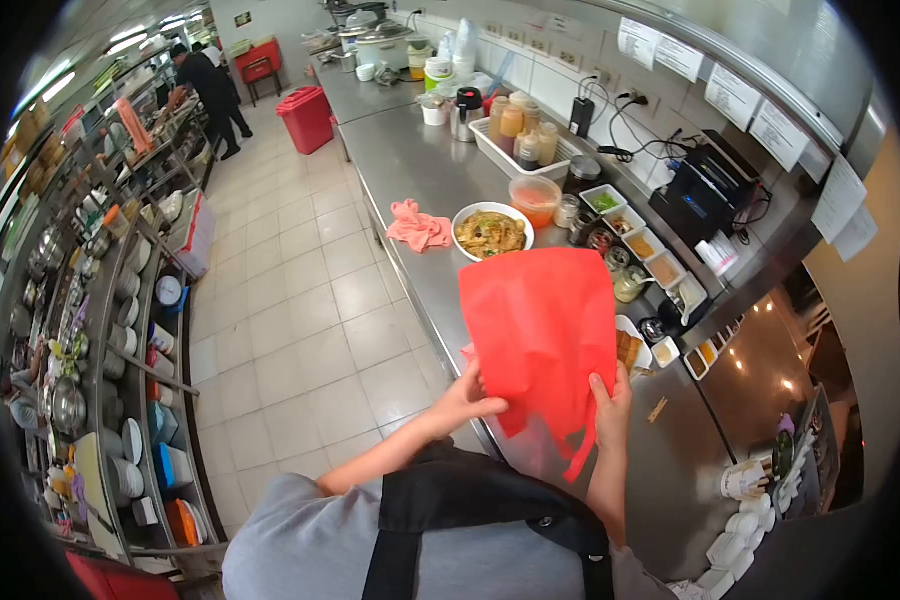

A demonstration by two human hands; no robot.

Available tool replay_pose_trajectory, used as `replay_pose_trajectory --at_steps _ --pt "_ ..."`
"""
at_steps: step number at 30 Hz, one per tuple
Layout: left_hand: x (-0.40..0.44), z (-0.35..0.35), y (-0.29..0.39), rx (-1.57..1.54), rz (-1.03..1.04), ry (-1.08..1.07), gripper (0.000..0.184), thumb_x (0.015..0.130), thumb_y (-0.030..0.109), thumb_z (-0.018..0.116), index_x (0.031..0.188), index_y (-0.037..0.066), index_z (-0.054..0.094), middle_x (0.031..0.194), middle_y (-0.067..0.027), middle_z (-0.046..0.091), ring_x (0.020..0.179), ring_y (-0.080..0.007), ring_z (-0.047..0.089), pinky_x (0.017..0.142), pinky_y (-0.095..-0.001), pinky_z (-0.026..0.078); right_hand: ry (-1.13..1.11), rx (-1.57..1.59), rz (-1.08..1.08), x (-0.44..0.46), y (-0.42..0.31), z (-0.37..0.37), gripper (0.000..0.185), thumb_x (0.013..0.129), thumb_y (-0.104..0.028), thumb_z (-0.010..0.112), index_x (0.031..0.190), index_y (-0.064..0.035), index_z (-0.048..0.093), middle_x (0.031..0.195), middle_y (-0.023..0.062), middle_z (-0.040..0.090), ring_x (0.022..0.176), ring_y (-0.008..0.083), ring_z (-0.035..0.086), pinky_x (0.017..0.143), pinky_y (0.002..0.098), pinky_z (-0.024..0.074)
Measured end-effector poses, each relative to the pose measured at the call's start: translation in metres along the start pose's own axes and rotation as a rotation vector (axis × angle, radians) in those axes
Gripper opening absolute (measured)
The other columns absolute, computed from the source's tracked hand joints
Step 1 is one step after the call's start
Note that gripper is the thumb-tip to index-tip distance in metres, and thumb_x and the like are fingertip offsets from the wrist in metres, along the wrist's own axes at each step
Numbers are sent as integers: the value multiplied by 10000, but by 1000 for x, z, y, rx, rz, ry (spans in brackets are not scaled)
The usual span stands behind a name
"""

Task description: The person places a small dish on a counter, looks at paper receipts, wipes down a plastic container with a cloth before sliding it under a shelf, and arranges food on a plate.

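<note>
A red cloth bag (540,340) hangs spread between my two hands above the counter edge, with a strap dangling at its lower right. My left hand (465,398) grips the bag's left side, thumb out front and fingers partly hidden behind the cloth. On the right side, my right hand (612,405) pinches the edge with the thumb on the front. Just beyond the bag stands a white bowl of noodle-like food (492,232). A crumpled pink cloth (419,226) lies left of the bowl. Part of a white plate with fried pieces (629,350) shows beside the bag.
The steel counter (395,130) runs away from me. Along the wall are a tray of sauce bottles (515,135), an orange-filled tub (535,200), condiment containers (642,243) and a black printer (705,190). Shelves of dishes (135,390) line the left; a person in black (205,85) stands far off.
</note>
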State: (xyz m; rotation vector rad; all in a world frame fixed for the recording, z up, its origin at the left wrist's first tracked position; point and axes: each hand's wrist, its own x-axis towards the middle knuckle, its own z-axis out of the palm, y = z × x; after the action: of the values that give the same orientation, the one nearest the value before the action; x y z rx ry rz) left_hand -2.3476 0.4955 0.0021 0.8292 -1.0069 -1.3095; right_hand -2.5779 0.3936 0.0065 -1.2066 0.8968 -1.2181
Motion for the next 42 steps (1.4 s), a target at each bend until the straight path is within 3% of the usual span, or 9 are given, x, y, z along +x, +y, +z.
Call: replay_pose_trajectory --at_steps 15,18,24,28,31,33,36,40,42 --pt "10 -65 43 134 68 189 498 921 -24 523 1385 20 346 1136 -111 633 966 -131 621 833 -265 505 17 72 -143 -22 -27 64 654 797 68 534 1414 -81 377 1289 155 498 1209 217 477 1011 345 383" --pt "8 -63 58 423 128 315 661 849 -69 500 1440 186 349 1175 -193 603 913 -212 650 758 -304 503 52 -807 -409 -24 -29 71 610 786 58 510 1378 -73 444 1336 173 473 1238 283 455 1041 366 354" --pt "2 -53 65 793 195 48 331 876 75 576 1205 52 597 1260 -273 513 1059 -327 600 818 -352 482 -229 -630 -385 -61 -47 157 559 796 45 523 1346 -49 487 1428 169 395 1312 307 399 1052 379 350" --pt "-1 -65 64 599 268 19 273 857 116 654 1091 -22 622 1152 -178 570 1049 -236 569 841 -321 456 -346 -470 -304 -82 -34 190 826 811 98 499 1503 -81 85 1442 196 356 1297 280 419 945 353 455" --pt "-1 -80 67 419 166 37 153 850 53 647 978 -31 660 957 -102 613 867 -180 585 757 -282 458 -201 40 44 -95 -48 196 763 806 -5 586 1460 1 191 1405 247 364 1282 322 420 995 439 394" --pt "-3 -90 69 480 148 -64 145 848 57 651 960 -34 663 917 -98 625 846 -183 590 751 -277 460 -21 6 -6 -101 -34 182 774 802 -75 645 1448 -8 223 1384 249 377 1262 329 430 983 450 398" --pt "-4 -90 68 516 84 -336 148 850 64 652 961 -34 659 907 -101 629 824 -198 596 747 -287 465 320 -1069 -403 -116 -48 164 889 753 -157 743 1464 -53 218 1421 230 305 1296 362 357 1001 462 390" --pt "-2 -77 49 512 33 -721 149 859 61 640 973 -35 641 917 -104 625 828 -210 597 753 -293 465 798 -825 -229 -161 -54 141 989 719 -119 773 1491 -116 156 1457 198 243 1308 371 324 993 424 402" --pt "-7 -66 33 528 -62 -898 154 873 66 634 985 -38 626 907 -74 597 855 -162 570 782 -272 447 773 -692 -77 -202 -58 125 648 790 -60 689 1364 -54 388 1365 168 406 1227 267 447 927 371 453"
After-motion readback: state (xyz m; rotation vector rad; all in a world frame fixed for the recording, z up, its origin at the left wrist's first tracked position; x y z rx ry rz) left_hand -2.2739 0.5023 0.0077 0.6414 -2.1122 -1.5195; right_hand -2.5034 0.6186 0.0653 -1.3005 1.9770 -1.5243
